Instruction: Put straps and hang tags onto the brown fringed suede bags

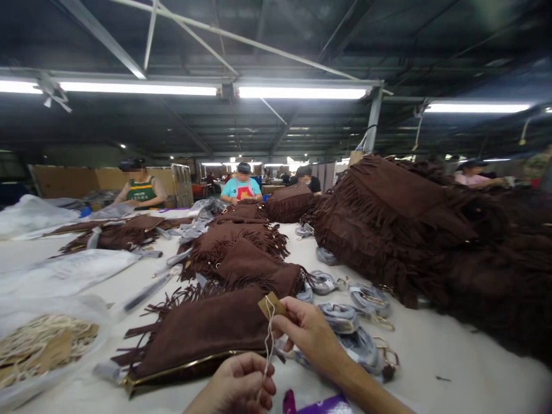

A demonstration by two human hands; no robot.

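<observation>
My right hand (308,333) pinches a small brown paper tag (271,305) with a white string (268,339) hanging from it. My left hand (241,385) is closed on the lower end of that string, just below. Both hands hover over the near end of a brown suede fringed bag (202,336) with a gold zip edge, which lies flat on the white table (444,356).
More fringed bags (241,253) lie in a row up the table, and a big heap (422,230) rises at the right. Wrapped grey straps (362,299) lie between. A plastic bag of tags (47,342) sits at left. People work at the far end.
</observation>
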